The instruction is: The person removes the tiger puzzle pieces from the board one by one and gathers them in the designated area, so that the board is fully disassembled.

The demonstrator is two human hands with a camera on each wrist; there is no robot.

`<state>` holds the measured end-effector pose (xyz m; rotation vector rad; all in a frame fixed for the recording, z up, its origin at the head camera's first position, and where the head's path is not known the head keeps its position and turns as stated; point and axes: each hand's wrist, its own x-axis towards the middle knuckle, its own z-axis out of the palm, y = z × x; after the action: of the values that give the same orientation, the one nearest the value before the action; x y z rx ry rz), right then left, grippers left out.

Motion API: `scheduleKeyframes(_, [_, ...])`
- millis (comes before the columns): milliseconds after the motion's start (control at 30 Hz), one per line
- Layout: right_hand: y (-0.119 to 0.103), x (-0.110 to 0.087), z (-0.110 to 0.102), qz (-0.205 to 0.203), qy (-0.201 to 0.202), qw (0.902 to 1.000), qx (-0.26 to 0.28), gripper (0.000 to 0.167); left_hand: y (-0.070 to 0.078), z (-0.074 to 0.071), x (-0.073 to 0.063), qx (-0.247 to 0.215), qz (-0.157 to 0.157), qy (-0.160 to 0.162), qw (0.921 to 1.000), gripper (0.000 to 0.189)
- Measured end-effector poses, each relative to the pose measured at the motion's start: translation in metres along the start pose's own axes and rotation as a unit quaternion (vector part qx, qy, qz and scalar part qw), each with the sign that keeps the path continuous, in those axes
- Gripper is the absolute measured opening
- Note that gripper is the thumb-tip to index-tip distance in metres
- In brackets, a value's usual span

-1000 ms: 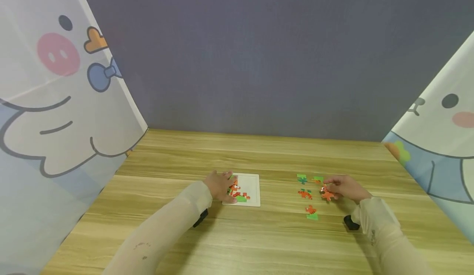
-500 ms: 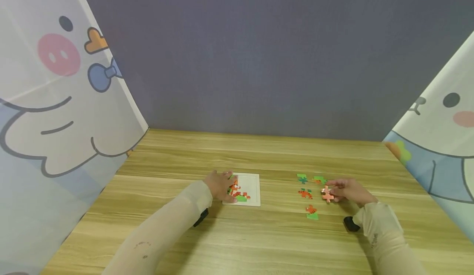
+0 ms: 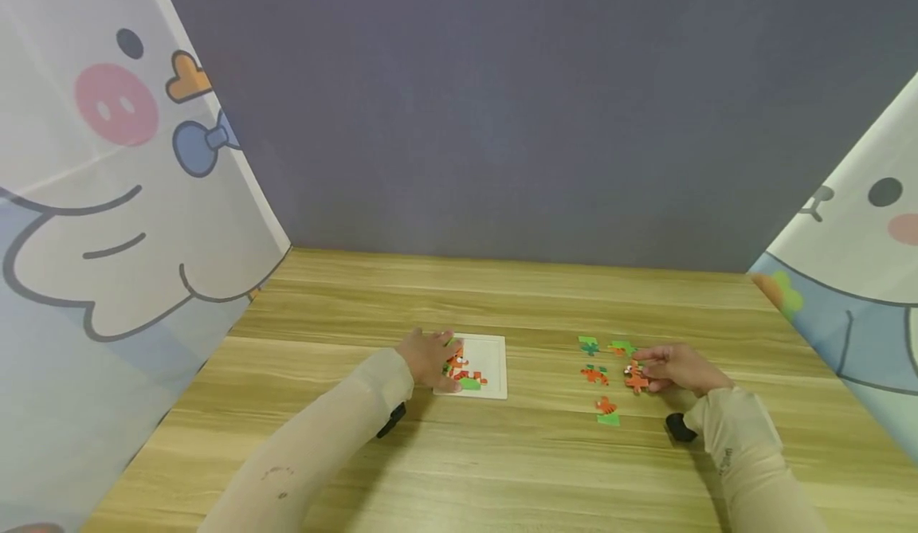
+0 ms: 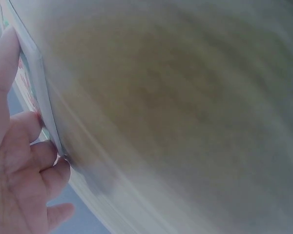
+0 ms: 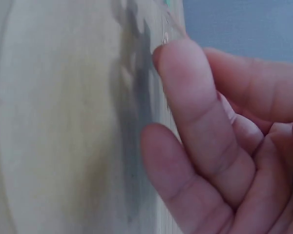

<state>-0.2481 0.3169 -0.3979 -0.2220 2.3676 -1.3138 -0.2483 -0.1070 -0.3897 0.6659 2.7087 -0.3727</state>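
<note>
My left hand (image 3: 428, 360) rests on the left side of a white puzzle tray (image 3: 490, 351), fingers spread over it. A few joined orange, red and green pieces (image 3: 469, 383) fill the tray's lower left, partly under that hand. In the left wrist view, fingertips touch the edge of the tray (image 4: 48, 109). On the right, my right hand (image 3: 681, 370) pinches an orange puzzle piece (image 3: 635, 382) with part of an animal's face on it, low over the table. From the right wrist, the fingers (image 5: 200, 107) hide most of that piece.
Several loose puzzle pieces lie left of and beyond the right hand: green and teal (image 3: 589, 345), green and orange (image 3: 621, 347), orange (image 3: 594, 374), and orange with green (image 3: 606, 412). The wooden table (image 3: 531, 453) ends at a grey back wall (image 3: 502, 119).
The right hand has drawn slightly to the right with the orange puzzle piece, which has tilted and turned a little in the fingers. The left hand keeps its place on the tray.
</note>
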Motion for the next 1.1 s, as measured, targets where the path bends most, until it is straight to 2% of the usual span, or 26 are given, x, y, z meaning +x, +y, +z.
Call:
scheduleKeyframes(233, [-0.003,0.002,0.0,0.021,-0.002,0.9998,-0.003,0.043,-0.001,0.001,0.003,0.003,-0.004,0.0,1.0,0.085])
scheduleKeyframes(467, [-0.002,0.005,0.001,0.029,0.004,0.9992,-0.028,0.038,0.0,0.0,0.002,-0.003,-0.007,-0.005,1.0,0.085])
scheduleKeyframes(767, [-0.003,0.006,0.003,0.051,0.01,0.9983,-0.027,0.037,0.002,-0.003,0.002,-0.003,-0.004,-0.008,1.0,0.085])
scheduleKeyframes(1100, [-0.005,0.011,0.005,0.064,0.033,0.997,-0.029,0.024,0.0,0.001,0.004,0.003,-0.006,-0.007,1.0,0.085])
